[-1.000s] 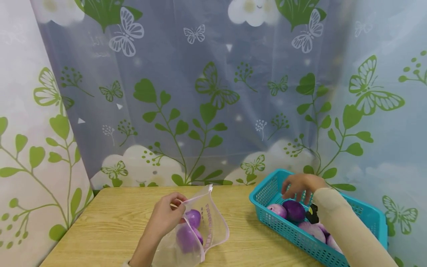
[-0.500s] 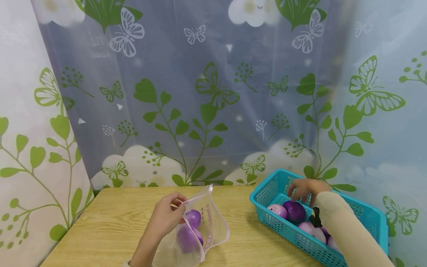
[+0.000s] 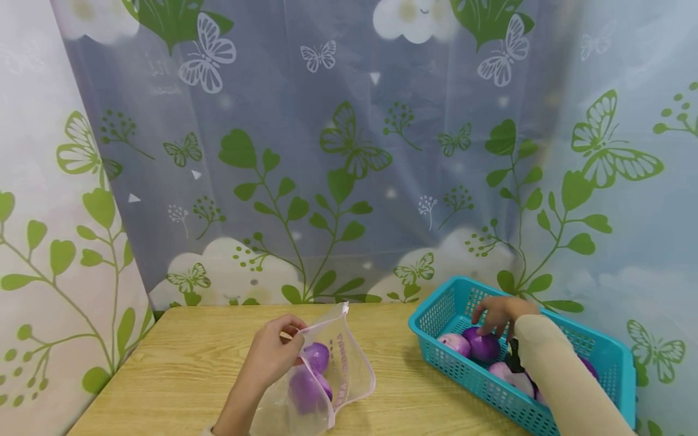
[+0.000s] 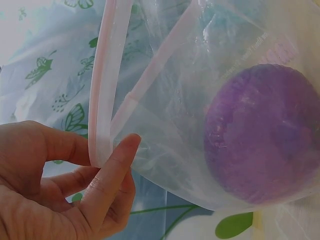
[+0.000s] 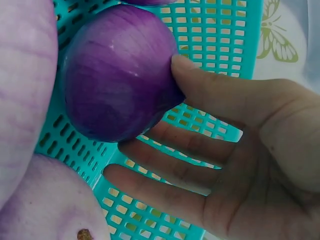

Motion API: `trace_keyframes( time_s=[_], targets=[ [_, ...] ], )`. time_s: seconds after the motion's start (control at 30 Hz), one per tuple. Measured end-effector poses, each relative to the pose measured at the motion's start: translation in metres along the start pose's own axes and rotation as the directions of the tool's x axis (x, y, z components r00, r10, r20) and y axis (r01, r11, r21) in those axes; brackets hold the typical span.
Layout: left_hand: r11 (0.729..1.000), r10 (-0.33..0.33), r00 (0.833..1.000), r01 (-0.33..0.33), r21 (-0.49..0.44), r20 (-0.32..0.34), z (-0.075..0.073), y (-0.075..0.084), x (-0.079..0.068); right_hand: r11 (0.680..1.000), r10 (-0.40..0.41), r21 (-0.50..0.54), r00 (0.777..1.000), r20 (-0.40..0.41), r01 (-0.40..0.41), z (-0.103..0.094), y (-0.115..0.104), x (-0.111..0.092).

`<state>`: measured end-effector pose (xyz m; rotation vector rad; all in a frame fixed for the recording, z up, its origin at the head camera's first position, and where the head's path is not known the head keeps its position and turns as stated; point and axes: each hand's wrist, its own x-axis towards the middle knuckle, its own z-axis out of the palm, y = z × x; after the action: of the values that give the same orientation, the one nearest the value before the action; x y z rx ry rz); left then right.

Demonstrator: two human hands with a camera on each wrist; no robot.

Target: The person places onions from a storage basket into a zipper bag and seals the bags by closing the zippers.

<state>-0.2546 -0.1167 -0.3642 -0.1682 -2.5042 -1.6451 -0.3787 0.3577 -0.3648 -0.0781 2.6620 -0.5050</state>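
My left hand point(image 3: 275, 351) pinches the pink-edged rim of a clear zip bag point(image 3: 354, 369), keeping its mouth spread apart. In the left wrist view the thumb and fingers meet at that rim, beside a purple onion point(image 4: 262, 135) inside the bag. Over the teal basket point(image 3: 463, 378) my right hand point(image 3: 501, 315) reaches down to a dark purple onion point(image 3: 482, 345). Close up, the thumb point(image 5: 195, 75) touches one side of this onion while the other fingers stretch out, fairly straight, by its lower edge.
Several paler onions point(image 3: 455, 344) lie in the basket, along with a black item point(image 3: 514, 357) partly behind the right sleeve. The wooden table point(image 3: 191, 363) carries bag and basket. A patterned curtain point(image 3: 349, 242) hangs close behind and at both sides.
My right hand has shifted slightly right and then lowered until its fingers reach the dark purple onion. The left hand and the bag have stayed in place.
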Motion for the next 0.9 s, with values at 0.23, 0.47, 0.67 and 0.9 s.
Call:
trace_keyframes(
  time_s=[0.23,0.47,0.67,0.9],
  targets=[
    [1.000,0.013,1.000,-0.013,-0.002,-0.004,0.0003,-0.0011,0.0004,0.999,0.011,-0.046,1.000,0.003,-0.011,0.0017,0.0052,0.0059],
    [1.000,0.025,1.000,-0.025,-0.001,0.001,0.0010,-0.0018,0.0008,0.992,-0.002,0.125,0.999,0.045,-0.004,0.0048,0.0064,0.0103],
    [1.000,0.027,1.000,-0.027,-0.002,0.004,0.0011,-0.0015,0.0010,0.981,0.004,0.193,0.998,0.056,-0.015,0.0033,0.0072,0.0072],
    [1.000,0.023,1.000,-0.023,0.001,0.003,0.0017,-0.0013,0.0013,0.980,0.001,0.198,0.997,0.072,-0.015,0.0018,0.0086,0.0021]
  ],
)
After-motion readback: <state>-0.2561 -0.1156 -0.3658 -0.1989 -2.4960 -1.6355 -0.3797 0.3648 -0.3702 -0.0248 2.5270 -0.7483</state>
